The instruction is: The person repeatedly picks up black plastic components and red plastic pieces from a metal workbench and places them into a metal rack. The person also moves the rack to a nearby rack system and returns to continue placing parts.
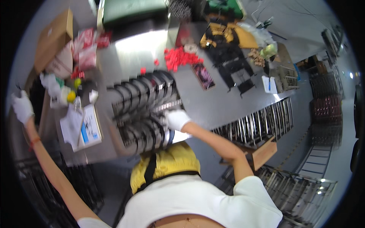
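Head: black rack [141,133] near table edge [108,153]

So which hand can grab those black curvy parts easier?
Probably the right: the right hand is close by the black curved parts, while the left hand is far out left.

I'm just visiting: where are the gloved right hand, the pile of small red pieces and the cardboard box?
Gloved right hand [177,119]: head view, on the back of the hand.
Pile of small red pieces [179,58]: head view, middle of the pile.
Cardboard box [54,41]: head view, on its broad side.
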### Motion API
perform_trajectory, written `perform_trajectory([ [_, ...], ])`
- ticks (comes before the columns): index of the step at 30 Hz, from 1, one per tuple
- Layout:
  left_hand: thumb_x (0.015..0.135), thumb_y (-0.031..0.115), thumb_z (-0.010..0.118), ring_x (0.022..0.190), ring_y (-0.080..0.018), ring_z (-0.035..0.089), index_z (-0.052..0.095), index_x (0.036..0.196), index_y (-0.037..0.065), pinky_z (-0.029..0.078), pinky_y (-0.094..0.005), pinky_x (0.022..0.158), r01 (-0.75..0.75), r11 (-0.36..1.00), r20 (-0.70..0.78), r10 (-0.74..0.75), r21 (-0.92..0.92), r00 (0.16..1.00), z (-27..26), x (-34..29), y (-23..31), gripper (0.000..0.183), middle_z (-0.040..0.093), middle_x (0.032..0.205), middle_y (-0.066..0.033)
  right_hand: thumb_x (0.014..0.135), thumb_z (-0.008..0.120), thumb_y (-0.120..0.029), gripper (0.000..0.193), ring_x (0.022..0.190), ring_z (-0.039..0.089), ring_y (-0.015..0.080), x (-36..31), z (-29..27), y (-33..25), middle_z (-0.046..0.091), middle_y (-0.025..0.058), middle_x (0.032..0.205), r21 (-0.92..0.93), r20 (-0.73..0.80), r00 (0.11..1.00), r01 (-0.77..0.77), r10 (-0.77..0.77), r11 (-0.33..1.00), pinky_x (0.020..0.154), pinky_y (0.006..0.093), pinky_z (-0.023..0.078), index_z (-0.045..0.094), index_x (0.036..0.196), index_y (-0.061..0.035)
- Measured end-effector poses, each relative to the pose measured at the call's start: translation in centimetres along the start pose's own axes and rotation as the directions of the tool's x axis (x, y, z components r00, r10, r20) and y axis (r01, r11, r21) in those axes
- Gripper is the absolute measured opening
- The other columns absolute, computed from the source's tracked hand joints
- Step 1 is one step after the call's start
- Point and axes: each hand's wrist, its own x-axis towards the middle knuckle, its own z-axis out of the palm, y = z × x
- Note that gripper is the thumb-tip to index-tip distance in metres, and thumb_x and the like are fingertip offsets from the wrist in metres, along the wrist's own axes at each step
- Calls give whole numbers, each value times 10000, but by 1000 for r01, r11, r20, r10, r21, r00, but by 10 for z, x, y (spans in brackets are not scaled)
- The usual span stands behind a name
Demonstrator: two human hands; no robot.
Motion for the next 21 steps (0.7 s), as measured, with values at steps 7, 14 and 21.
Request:
perform_trajectory([
  [7,943,183,566,1081,-249,628,532,1392,118,484,-366,948,183,657,425,229,-731,876,115,-51,314,455,638,1269,-143,962,454,-112,495,811,705,317,0,-4,17,659,152,1038,-188,-30,983,171,-180,967,653,432,574,477,1421,-296],
  [14,973,323,510,1085,-362,624,641,1197,83,498,-434,924,184,693,519,311,-697,796,146,-9,505,353,657,1173,-183,935,481,-107,509,787,703,309,-21,-2,45,634,133,1127,-63,-93,995,26,-32,998,640,428,575,464,1427,-237],
  [21,971,275,544,864,-356,680,642,1039,66,545,-459,748,-76,706,334,424,-704,842,173,-24,506,241,692,981,-165,1021,451,-355,347,819,695,350,-45,-16,50,695,152,998,291,-118,979,-126,166,948,686,454,563,588,1258,-141],
])
